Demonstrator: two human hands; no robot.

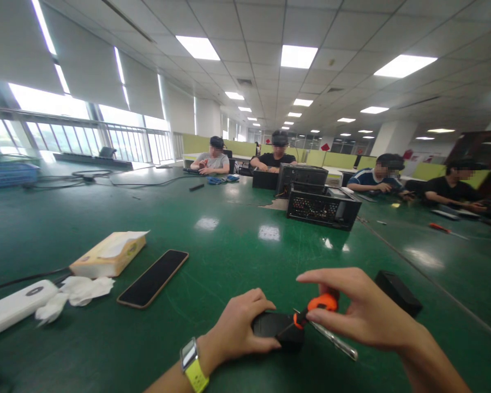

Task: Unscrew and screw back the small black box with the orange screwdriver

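Observation:
My left hand [245, 322], with a watch on a yellow-green strap [194, 365] at its wrist, is closed round the left end of a small black box [272, 324] lying on the green table. In my right hand [360, 311] is a screwdriver [322, 303] with an orange and black handle, held between thumb and curled fingers, the index finger stretched out above it. Its shaft slants down to the left onto the box's top; the exact contact of the tip is too small to tell. A silver pen-like rod [337, 341] lies under my right hand.
Another black box [397, 292] lies beyond my right hand. To the left are a phone [153, 278], a tissue pack [108, 254], crumpled tissues [84, 290] and a white device [20, 305]. Open computer cases [323, 206] stand farther off; several people sit around the table [229, 240].

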